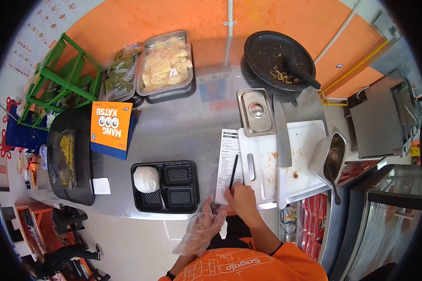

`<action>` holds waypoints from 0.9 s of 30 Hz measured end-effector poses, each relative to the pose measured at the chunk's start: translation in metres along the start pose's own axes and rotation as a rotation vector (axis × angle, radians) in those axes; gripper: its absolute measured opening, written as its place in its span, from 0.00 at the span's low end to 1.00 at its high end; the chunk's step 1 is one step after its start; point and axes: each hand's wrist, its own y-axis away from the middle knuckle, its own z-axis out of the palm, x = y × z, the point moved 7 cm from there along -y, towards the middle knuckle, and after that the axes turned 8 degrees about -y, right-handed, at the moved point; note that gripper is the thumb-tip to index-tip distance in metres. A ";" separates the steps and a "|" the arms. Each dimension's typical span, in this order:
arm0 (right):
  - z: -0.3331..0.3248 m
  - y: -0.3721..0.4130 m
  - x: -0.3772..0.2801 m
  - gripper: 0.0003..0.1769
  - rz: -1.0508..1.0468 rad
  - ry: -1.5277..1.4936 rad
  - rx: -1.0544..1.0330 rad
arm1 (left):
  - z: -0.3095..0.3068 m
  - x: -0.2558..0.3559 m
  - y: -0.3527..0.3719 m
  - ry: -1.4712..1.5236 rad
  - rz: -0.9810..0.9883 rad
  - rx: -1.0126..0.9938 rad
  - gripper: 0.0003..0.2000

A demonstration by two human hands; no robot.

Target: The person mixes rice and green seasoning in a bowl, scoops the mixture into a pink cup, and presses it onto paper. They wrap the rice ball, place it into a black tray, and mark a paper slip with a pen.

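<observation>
My right hand [243,199], bare, is closed around a black pen [233,171]. The pen rests over a printed paper slip [226,152] that lies beside the white cutting board. My left hand [204,225], in a clear plastic glove, is just past the table's front edge with its fingers apart and nothing visible in them. To its left sits a black compartment tray [195,187] with a white rounded mound [146,180], which looks like rice, in one corner. The tray's other compartments hold nothing.
On the cutting board [309,136] lie a large knife [282,140] and crumbs; a steel container [330,157] with a ladle and a lidded steel container [257,112] stand there. Behind are a stone mortar [279,56] and a tray of bagged food [166,63]. An orange card [111,126] stands left.
</observation>
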 end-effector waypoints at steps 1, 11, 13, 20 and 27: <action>-0.005 0.004 -0.001 0.16 -0.017 -0.059 0.024 | 0.011 -0.019 0.004 -0.088 0.100 0.030 0.30; -0.006 0.022 -0.006 0.05 -0.288 -0.658 0.296 | 0.021 -0.040 -0.013 0.091 0.295 -0.027 0.30; -0.006 0.017 -0.021 0.10 -0.481 -0.501 0.303 | 0.008 -0.029 -0.012 -0.013 0.322 -0.068 0.30; 0.004 0.011 -0.028 0.19 -0.428 -0.231 0.117 | 0.011 -0.027 -0.013 0.359 -0.128 -0.415 0.31; 0.002 0.014 -0.022 0.18 -0.409 -0.225 0.120 | 0.007 -0.017 -0.030 -0.012 0.227 -0.301 0.28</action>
